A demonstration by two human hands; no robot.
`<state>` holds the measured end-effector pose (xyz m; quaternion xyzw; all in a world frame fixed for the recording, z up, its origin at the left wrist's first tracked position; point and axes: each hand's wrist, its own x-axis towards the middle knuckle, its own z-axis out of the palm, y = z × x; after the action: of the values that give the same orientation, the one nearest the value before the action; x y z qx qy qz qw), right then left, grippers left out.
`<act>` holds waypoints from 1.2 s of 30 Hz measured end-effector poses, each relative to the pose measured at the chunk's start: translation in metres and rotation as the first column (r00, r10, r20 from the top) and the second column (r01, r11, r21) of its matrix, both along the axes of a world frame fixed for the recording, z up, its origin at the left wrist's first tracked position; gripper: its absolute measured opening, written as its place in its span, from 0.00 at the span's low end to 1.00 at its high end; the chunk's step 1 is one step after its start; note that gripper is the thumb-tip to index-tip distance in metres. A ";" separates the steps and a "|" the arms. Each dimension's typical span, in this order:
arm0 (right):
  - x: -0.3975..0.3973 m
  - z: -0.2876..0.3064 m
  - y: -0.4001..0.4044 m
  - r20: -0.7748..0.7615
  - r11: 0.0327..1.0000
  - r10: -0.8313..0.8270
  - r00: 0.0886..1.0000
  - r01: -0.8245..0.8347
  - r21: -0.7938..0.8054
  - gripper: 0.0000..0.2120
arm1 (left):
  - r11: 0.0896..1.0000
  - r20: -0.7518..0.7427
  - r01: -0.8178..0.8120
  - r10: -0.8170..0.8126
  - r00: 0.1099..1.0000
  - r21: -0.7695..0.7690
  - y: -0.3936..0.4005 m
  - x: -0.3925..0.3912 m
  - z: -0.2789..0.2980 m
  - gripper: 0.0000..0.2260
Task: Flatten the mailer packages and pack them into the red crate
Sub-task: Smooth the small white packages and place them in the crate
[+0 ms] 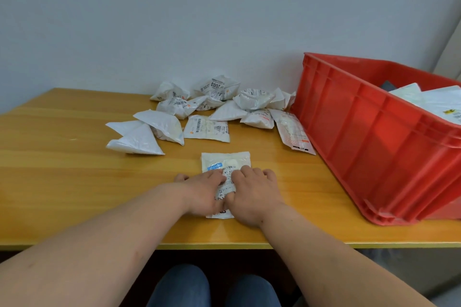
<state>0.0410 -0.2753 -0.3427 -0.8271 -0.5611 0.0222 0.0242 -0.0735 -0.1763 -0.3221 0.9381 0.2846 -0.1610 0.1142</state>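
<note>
White plastic mailer package (225,161) with a printed label is being pressed flat on the yellow wooden counter (62,169), near its front edge, by the left hand (203,189) and right hand (252,192), fingers laid straight. Air is probably best pushed outward from the middle. Crumpled white mailers (197,109) are lying behind; the red plastic crate (361,132), partly filled, is standing to the right, and a plain pale wall (174,20) is rising behind.

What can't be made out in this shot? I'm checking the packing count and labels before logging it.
Head view only:
- Red crate: its right side is cut off by the frame edge and its near wall hides the inside, so the packed mailers can't be counted.
- Mailer on the table: the left hand and right hand cover its near half.
- Pile of mailers: label print too small; overlaps prevent a sure count.
</note>
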 end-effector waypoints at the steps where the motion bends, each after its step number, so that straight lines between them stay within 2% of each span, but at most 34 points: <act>1: -0.001 -0.003 0.001 0.012 1.000 0.002 1.000 -0.003 0.016 0.38 | 1.000 0.006 0.002 -0.002 1.000 0.004 0.002 0.000 0.001 0.33; 4: 0.000 -0.014 0.001 -0.003 0.999 -0.004 1.000 0.004 0.040 0.40 | 1.000 0.028 0.009 -0.009 1.000 -0.004 0.006 0.000 0.000 0.33; 8: 0.006 -0.012 0.009 0.007 1.000 -0.018 1.000 0.018 -0.024 0.29 | 1.000 0.042 0.021 -0.021 0.999 0.007 0.012 0.001 -0.008 0.32; 11: 0.008 -0.009 0.019 0.010 0.998 -0.042 0.999 0.043 -0.035 0.27 | 0.996 0.034 0.051 -0.053 0.998 0.075 0.018 0.005 -0.011 0.31; 15: 0.010 -0.012 0.030 0.013 0.997 -0.007 1.000 0.006 0.079 0.24 | 0.982 0.113 0.068 -0.089 0.990 0.178 0.027 0.008 -0.016 0.29; 19: 0.016 -0.010 0.037 0.028 0.996 0.030 0.999 -0.033 0.086 0.34 | 0.976 0.221 0.090 -0.135 0.966 0.200 0.037 0.013 -0.026 0.28; 22: 0.032 -0.010 0.041 0.001 0.998 -0.029 1.000 0.029 0.048 0.25 | 0.981 0.201 0.093 -0.126 0.972 0.168 0.042 0.019 -0.024 0.29; 24: 0.045 -0.008 0.044 0.009 0.997 -0.073 0.997 0.073 0.020 0.25 | 0.977 0.198 0.087 -0.127 0.972 0.197 0.050 0.021 -0.021 0.26; 28: 0.063 0.007 0.050 0.071 0.986 -0.156 0.985 0.159 -0.045 0.27 | 0.923 0.222 -0.090 0.005 0.975 0.373 0.079 0.012 -0.009 0.20; 30: 0.062 0.015 0.057 0.142 0.985 -0.169 0.975 0.171 -0.001 0.28 | 0.876 0.203 -0.177 0.093 0.975 0.449 0.095 0.005 -0.003 0.19; 33: 0.046 0.022 0.074 0.157 0.992 -0.088 0.984 0.073 0.099 0.26 | 0.840 0.137 -0.241 0.200 0.970 0.486 0.115 -0.003 0.005 0.19; 36: 0.025 0.022 0.094 0.128 0.991 0.038 0.991 -0.054 0.123 0.25 | 0.810 0.040 -0.241 0.261 0.965 0.535 0.128 -0.011 0.012 0.19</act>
<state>0.0657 -0.1814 -0.3204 -0.8105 -0.5807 -0.0648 0.0408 -0.0848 -0.0481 -0.3104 0.8837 0.4414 -0.0752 -0.1368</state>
